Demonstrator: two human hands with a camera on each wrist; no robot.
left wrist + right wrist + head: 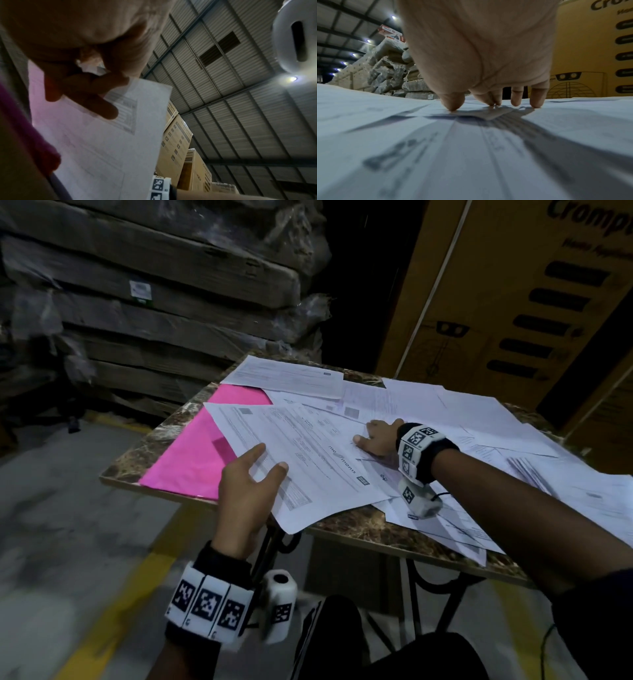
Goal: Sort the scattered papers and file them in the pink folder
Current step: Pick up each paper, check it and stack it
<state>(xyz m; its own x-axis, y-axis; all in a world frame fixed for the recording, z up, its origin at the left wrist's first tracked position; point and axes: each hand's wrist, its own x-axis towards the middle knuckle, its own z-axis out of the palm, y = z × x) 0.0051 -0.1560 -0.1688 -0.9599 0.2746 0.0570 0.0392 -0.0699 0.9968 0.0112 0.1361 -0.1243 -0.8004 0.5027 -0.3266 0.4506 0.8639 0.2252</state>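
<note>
A pink folder [191,453] lies flat on the left part of the table, partly covered by white printed papers [428,409] that spread across the rest of the top. My left hand [253,474] holds the near-left edge of a large printed sheet [308,453], thumb and forefinger on top. In the left wrist view the other fingers [96,102] lie under this sheet [102,148], which is raised off the table. My right hand [376,436] presses its fingertips [453,104] down on the papers [471,148] at the table's middle.
The marble-patterned table [346,525] stands on black metal legs. Tall cardboard boxes [513,302] rise behind it on the right and plastic-wrapped stacks [154,302] on the left. A yellow line [120,611] runs along the grey floor below.
</note>
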